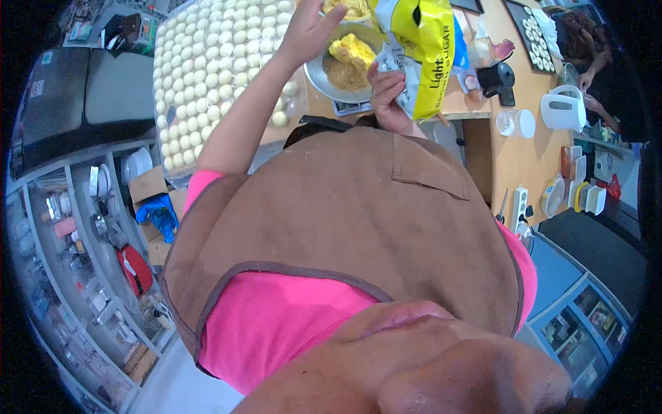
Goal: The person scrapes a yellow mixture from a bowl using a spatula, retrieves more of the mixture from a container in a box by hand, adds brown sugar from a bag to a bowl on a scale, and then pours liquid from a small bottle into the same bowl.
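My right hand (389,99) grips the lower left side of a yellow and white sugar bag (438,52), which stands tilted beside a metal bowl (316,77). Inside the bowl lie a heap of brown sugar (345,76) and a yellow, butter-like lump (353,50). Part of a digital scale (350,108) shows beneath the bowl. Above the bowl's left rim is my left hand (312,29), its fingers stretched toward another yellow mass (348,8) at the far edge of the view. Nothing shows in that hand.
Rows of pale dough balls (207,69) cover the table's left side. Rightward are a dark tray of ring-shaped pieces (534,41), a black cup-like container (495,77), clear jars (516,124), a white jug (562,110) and a power strip (519,207). Another person's arm (596,69) reaches in at far right.
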Motion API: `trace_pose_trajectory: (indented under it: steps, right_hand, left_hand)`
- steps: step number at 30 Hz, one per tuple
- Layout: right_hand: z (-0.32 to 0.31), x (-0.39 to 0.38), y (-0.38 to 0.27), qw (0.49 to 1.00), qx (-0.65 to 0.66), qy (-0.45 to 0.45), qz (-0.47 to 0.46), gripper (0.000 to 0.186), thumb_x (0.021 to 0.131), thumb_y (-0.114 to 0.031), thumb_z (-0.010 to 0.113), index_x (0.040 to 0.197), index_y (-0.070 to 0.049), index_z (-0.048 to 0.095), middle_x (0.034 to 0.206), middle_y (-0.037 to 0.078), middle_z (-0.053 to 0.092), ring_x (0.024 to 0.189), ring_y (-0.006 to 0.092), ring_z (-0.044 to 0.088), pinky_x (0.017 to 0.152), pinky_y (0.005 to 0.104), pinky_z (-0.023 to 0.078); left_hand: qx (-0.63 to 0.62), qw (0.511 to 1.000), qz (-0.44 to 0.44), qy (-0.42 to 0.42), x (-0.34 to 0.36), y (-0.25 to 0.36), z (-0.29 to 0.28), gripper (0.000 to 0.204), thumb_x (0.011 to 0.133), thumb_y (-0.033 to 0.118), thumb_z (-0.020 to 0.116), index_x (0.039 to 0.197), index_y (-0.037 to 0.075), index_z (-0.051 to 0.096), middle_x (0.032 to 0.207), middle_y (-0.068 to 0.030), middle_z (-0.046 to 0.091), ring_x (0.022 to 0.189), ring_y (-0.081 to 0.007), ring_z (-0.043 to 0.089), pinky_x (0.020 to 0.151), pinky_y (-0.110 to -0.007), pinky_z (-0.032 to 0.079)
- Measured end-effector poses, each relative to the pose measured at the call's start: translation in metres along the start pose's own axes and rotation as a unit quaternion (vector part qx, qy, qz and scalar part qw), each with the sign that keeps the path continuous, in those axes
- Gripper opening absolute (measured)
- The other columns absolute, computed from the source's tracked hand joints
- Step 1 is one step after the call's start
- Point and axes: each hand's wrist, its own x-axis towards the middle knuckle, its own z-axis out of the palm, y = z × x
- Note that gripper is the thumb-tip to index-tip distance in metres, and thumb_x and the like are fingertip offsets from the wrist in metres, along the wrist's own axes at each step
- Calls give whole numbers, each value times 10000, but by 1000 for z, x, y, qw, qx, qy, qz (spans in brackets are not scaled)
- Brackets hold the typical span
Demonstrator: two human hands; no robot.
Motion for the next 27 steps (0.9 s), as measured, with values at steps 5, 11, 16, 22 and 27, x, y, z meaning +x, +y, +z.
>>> trace_pose_trajectory:
  steps: [5, 11, 16, 22, 27]
  right_hand:
    - [-2, -7, -2, 997, 9, 41, 71, 473, 801, -68, 527, 1220, 41, 335, 737, 90, 529, 641, 202, 602, 565, 313, 557]
    - [6, -17, -8, 983, -88, 25, 161, 551, 850, -139, 475, 1317, 12, 224, 763, 95, 511, 597, 190, 582, 525, 282, 547]
    - [23, -35, -24, 953, -216, -78, 199, 561, 863, -256, 484, 1304, 8, 262, 969, 102, 503, 861, 200, 566, 728, 323, 493]
    - [70, -89, 1, 763, -567, -27, -311, 610, 832, -263, 549, 1306, -5, 264, 1056, 111, 489, 959, 215, 535, 815, 335, 456]
    - [85, -144, -9, 160, -924, 153, -312, 735, 711, -253, 718, 1276, -30, 305, 1159, 105, 474, 1086, 219, 468, 914, 320, 385]
  left_hand:
    - [27, 990, 106, -93, 44, 44, 21, 669, 859, 595, 307, 1270, 69, 360, 1223, -132, 430, 1154, -269, 397, 974, -356, 291]
    - [43, 978, 198, -53, 52, 71, 48, 508, 890, 516, 334, 842, 34, 490, 610, -100, 486, 536, -249, 521, 478, -348, 394]
    - [59, 949, 304, -61, 53, 88, 77, 443, 885, 474, 404, 755, 55, 468, 534, -90, 440, 458, -251, 489, 420, -329, 373]
    - [106, 916, 366, -126, 53, 133, 104, 409, 827, 489, 485, 815, 80, 506, 609, -76, 524, 530, -229, 541, 476, -310, 419]
    - [180, 904, 362, -139, 40, 144, 145, 428, 699, 559, 559, 731, 133, 530, 516, -34, 527, 479, -222, 563, 417, -327, 405]
